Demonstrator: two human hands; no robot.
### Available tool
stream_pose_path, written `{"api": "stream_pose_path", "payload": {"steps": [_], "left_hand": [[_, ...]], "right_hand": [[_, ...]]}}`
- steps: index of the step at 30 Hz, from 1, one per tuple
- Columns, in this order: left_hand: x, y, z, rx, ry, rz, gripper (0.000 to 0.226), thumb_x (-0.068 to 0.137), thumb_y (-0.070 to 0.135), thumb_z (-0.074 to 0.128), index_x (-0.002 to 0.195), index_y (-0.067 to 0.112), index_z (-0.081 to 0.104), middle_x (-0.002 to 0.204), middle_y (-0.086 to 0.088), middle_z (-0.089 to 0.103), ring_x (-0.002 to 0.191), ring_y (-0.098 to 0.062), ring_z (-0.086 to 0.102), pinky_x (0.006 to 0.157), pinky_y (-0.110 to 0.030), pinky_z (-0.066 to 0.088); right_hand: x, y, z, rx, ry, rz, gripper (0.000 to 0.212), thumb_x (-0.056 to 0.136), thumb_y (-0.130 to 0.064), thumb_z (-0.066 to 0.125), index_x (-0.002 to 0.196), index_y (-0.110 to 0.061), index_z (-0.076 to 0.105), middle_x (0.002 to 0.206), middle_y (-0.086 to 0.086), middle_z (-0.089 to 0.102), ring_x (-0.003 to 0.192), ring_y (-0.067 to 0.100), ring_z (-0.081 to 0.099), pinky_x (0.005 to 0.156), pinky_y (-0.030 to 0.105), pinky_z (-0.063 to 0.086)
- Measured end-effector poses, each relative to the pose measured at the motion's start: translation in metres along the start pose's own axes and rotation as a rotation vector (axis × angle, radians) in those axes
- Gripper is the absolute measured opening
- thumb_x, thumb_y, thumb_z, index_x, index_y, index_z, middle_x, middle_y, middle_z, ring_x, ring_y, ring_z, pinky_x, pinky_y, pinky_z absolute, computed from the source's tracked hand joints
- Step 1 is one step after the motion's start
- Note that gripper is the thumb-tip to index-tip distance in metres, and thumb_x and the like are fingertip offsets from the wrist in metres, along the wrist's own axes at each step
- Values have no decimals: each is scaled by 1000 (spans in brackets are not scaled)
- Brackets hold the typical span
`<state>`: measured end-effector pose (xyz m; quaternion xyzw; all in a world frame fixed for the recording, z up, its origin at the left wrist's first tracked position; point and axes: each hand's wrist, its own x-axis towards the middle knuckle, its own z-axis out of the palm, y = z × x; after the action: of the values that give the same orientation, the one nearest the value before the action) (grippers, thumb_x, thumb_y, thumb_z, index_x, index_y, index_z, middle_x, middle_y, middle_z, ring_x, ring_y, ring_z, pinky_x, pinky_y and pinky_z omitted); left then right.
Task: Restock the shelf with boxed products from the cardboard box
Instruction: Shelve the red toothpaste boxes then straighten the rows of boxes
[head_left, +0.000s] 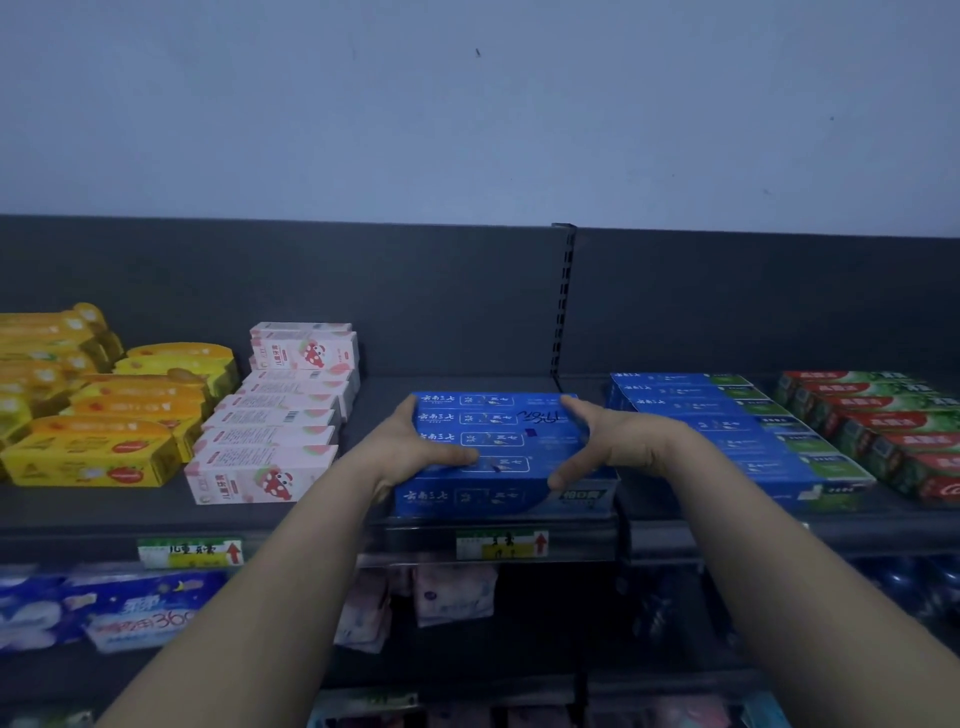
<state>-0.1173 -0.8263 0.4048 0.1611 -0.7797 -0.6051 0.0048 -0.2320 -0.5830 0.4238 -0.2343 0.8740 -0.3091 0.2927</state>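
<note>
Gripped at both ends by L hand (418, 449) and R hand (615, 447): stack of flat blue cardboard boxes (498, 431), sat at front lip of dark grey metal shelf (322, 512); risk of tipping fwd off edge if released w/o pushing back.

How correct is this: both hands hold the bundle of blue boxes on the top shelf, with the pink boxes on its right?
Wrong in one thing: the head view shows the pink boxes left of the bundle of blue boxes, not right. The left hand and right hand do hold it on the top shelf.
</note>
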Motion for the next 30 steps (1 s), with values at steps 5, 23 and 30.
{"api": "stream_pose_path", "payload": {"steps": [5, 23, 30], "left_hand": [[-12, -1, 10, -106, 79, 40, 90, 73, 9, 80, 145, 10, 26, 90, 16, 55, 85, -9, 61, 85, -36, 51], [-63, -3, -38, 44, 618, 268, 52, 87, 28, 67, 134, 11, 51, 126, -4, 60, 110, -16, 56, 94, -29, 43], [-88, -29, -118, 124, 671, 180, 63, 93, 31, 58, 146, 7, 33, 148, -10, 41, 133, -25, 42, 104, -36, 36]], "right_hand": [[-8, 7, 6, 84, 49, -60, 133, 56, -43, 90, 154, -33, 0, 161, -13, -4, 148, 21, 6, 118, 45, 19], [-21, -66, 40, -83, 184, -289, 108, 71, -50, 79, 153, -38, 9, 162, -9, -2, 149, 14, -3, 120, 48, 12], [-6, -136, 89, -59, 224, -412, 78, 89, -36, 65, 152, -28, 21, 159, -6, 21, 143, 15, 27, 112, 30, 26]]}}
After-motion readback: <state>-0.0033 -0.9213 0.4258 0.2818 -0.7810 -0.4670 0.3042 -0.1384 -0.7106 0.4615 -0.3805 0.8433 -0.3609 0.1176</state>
